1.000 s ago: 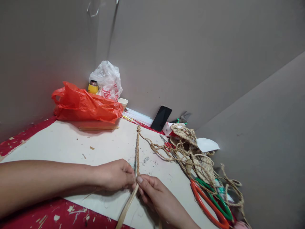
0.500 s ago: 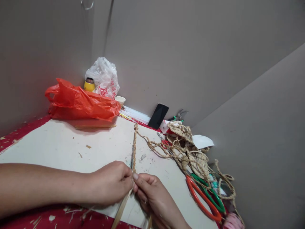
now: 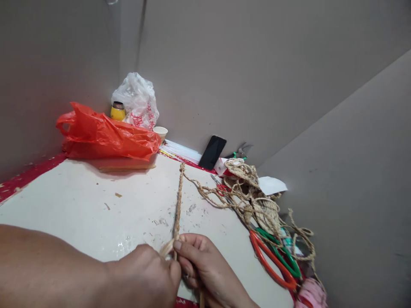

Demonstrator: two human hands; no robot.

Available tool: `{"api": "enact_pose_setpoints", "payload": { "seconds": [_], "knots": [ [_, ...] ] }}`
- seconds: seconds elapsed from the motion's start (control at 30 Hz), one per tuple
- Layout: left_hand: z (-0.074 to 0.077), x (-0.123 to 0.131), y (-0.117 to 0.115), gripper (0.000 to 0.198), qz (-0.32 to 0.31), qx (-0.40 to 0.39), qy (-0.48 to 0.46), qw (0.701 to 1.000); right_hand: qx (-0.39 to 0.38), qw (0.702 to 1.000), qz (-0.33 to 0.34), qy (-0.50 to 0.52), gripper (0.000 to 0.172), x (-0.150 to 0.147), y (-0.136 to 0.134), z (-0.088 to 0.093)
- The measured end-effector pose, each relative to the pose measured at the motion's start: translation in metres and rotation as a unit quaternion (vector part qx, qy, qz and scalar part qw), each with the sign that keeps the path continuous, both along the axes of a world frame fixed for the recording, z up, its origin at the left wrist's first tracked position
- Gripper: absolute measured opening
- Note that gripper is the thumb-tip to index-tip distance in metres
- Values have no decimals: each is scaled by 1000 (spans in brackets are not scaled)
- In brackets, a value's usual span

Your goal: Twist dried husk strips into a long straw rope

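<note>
A thin tan braid (image 3: 180, 196) of straw-like fibre runs down the white board (image 3: 135, 205) towards me. My right hand (image 3: 208, 269) pinches its lower end between thumb and forefinger. Just left of it, my left hand (image 3: 144, 273) is closed around a pale flat strand (image 3: 167, 248) that comes off the braid's end; its fingertips are turned away from view. Another strand hangs below my right hand. At the far tip of the braid, a thin cord leads right into a tangle of braided cord (image 3: 244, 201).
Big scissors with a red and a green handle (image 3: 272, 261) lie at right, beside a pink bundle (image 3: 311, 293). Farther back are small scissors (image 3: 221, 186), a black phone (image 3: 212, 152), pruning shears (image 3: 242, 151), a paper cup (image 3: 160, 132), a yellow jar (image 3: 117, 111) and a red plastic bag (image 3: 109, 139).
My left hand has moved down and left, pulling the pale strand out to the side of the braid. My right hand keeps its pinch in nearly the same place.
</note>
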State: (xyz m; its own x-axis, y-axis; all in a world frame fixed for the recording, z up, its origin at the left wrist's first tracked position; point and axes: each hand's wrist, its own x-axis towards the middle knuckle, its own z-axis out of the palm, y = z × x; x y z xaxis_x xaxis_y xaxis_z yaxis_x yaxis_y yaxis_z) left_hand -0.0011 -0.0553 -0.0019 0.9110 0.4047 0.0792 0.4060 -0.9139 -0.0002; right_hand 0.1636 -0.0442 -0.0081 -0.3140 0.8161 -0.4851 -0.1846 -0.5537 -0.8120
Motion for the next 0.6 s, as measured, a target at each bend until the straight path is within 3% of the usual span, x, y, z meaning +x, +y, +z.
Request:
{"api": "enact_pose_setpoints", "payload": {
  "seconds": [0.07,0.13,0.17,0.2,0.27,0.3,0.37,0.43,0.47,0.5,0.53,0.6],
  "knots": [
    [4,-3,-1,17,-38,-82,-20,996,-11,1000,-4,8,34,3,1,0],
    [12,-4,7,20,-22,-193,-87,977,-15,1000,-4,15,35,5,2,1],
    [17,-5,14,20,11,-239,-135,961,-13,1000,-1,18,35,5,2,2],
    [23,-4,22,15,87,-273,-201,937,-10,1000,2,20,36,6,3,2],
    [32,-1,40,12,171,-285,-271,903,-3,1000,12,19,38,6,4,4],
    [34,1,47,12,224,-336,-315,859,2,1000,14,15,39,6,4,4],
    [32,6,55,15,278,-515,-314,748,14,1000,21,-1,38,5,5,4],
    [24,10,55,19,287,-681,-249,625,28,999,33,-20,39,4,6,4],
    [20,11,54,19,288,-726,-216,587,33,998,39,-27,39,4,6,3],
    [15,12,52,18,290,-744,-198,569,35,998,44,-34,39,4,6,3],
    [11,12,51,16,295,-741,-198,569,33,998,45,-41,40,5,7,2],
    [3,11,51,13,295,-710,-230,597,21,997,47,-56,37,8,7,2]
  ]
}}
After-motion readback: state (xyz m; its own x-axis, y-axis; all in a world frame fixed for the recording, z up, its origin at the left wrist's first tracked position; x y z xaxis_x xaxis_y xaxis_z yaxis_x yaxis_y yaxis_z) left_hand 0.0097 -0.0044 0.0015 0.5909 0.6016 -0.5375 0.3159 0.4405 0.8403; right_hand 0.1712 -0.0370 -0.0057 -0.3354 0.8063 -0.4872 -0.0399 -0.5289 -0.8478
